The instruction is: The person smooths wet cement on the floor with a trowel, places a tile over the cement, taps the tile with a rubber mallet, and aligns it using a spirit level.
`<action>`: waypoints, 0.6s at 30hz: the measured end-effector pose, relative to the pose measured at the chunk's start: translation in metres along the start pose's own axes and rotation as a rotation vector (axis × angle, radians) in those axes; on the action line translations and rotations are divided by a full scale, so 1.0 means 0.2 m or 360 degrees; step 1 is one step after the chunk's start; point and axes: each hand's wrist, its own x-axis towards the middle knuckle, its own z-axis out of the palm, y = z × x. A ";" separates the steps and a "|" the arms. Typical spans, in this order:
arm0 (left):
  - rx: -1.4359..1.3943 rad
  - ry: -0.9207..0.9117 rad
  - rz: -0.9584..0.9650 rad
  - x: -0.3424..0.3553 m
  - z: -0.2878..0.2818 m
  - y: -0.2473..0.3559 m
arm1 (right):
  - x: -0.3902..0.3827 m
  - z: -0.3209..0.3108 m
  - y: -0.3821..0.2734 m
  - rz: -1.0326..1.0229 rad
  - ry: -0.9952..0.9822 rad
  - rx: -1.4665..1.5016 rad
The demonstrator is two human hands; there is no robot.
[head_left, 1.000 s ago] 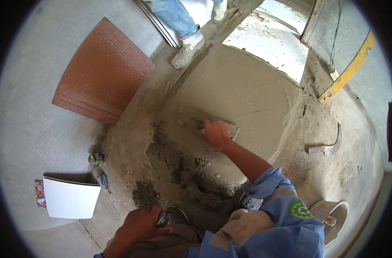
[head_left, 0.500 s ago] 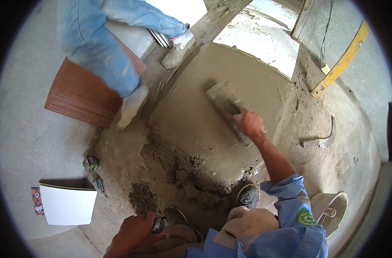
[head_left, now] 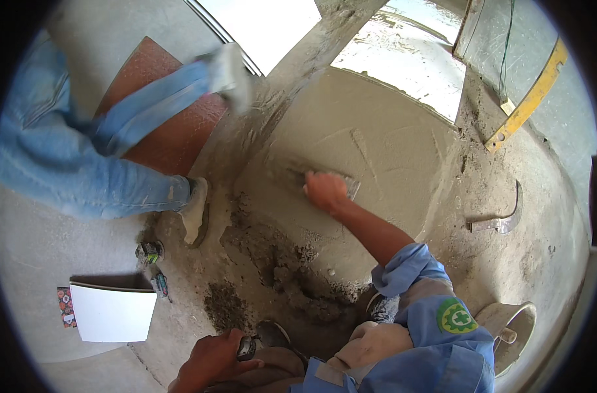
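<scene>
A trowel (head_left: 331, 183) was gripped by the curled fingers of the right hand (head_left: 324, 192) (pressed onto wet mortar (head_left: 377, 150)); the left hand (head_left: 213, 360) rested on a knee, fingers loosely bent.

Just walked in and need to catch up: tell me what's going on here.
A person crouches over a bed of wet mortar, the right hand pressing a trowel flat onto it. The left hand rests at the knee. Another person in jeans steps past a red-brown tile. A white tile lies to the left.
</scene>
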 end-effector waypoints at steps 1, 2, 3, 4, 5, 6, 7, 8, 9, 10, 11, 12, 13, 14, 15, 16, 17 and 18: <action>-0.0028 0.0006 -0.0022 0.00 0.00 -0.01 | 0.05 -0.05 0.05 0.0119 0.0060 -0.0003; -0.0056 0.0011 -0.0044 0.00 0.00 -0.01 | 0.10 -0.08 0.11 0.0226 0.0065 -0.0001; -0.0055 0.0008 -0.0044 0.00 0.00 -0.01 | 0.14 -0.12 0.19 0.0330 0.0071 0.0003; -0.0048 -0.0001 -0.0053 0.00 -0.01 -0.01 | 0.16 -0.17 0.26 0.0416 0.0113 -0.0015; -0.0042 -0.0011 -0.0064 0.00 -0.01 -0.01 | 0.18 -0.22 0.33 0.0499 0.0153 -0.0032; -0.0045 -0.0013 -0.0059 0.00 -0.02 -0.01 | 0.18 -0.26 0.42 0.0583 0.0178 -0.0060; -0.0046 -0.0050 -0.0087 0.00 -0.02 -0.01 | 0.19 -0.30 0.48 0.0656 0.0201 -0.0083; -0.0047 -0.0086 -0.0115 0.00 -0.02 -0.02 | 0.18 -0.33 0.55 0.0697 0.0243 -0.0106; -0.0050 -0.0090 -0.0105 0.01 -0.03 -0.02 | 0.16 -0.36 0.63 0.0753 0.0286 -0.0136; -0.0053 -0.0093 -0.0102 0.01 -0.04 -0.03 | 0.14 -0.40 0.68 0.0821 0.0335 -0.0142; -0.0056 -0.0095 -0.0096 0.01 -0.04 -0.03 | 0.12 -0.43 0.73 0.0889 0.0385 -0.0150; -0.0062 -0.0098 -0.0096 0.01 -0.04 -0.04 | 0.10 -0.47 0.78 0.0998 0.0450 -0.0126; -0.0105 -0.0070 -0.0105 0.00 -0.04 -0.04 | 0.09 -0.51 0.83 0.1102 0.0514 -0.0099; -0.0147 -0.0043 -0.0115 0.00 -0.04 -0.05 | 0.06 -0.54 0.87 0.1095 0.0508 -0.0098; -0.0152 -0.0044 -0.0116 -0.01 -0.03 -0.06 | 0.04 -0.57 0.92 0.1195 0.0557 -0.0068; -0.0159 -0.0051 -0.0115 -0.01 -0.02 -0.07 | 0.02 -0.59 0.97 0.1297 0.0606 -0.0040; -0.0164 -0.0059 -0.0113 -0.01 -0.01 -0.09 | 0.03 -0.59 1.01 0.1297 0.0602 -0.0043; -0.0165 -0.0064 -0.0111 -0.01 0.02 -0.12 | 0.05 -0.58 1.05 0.1240 0.0641 0.0070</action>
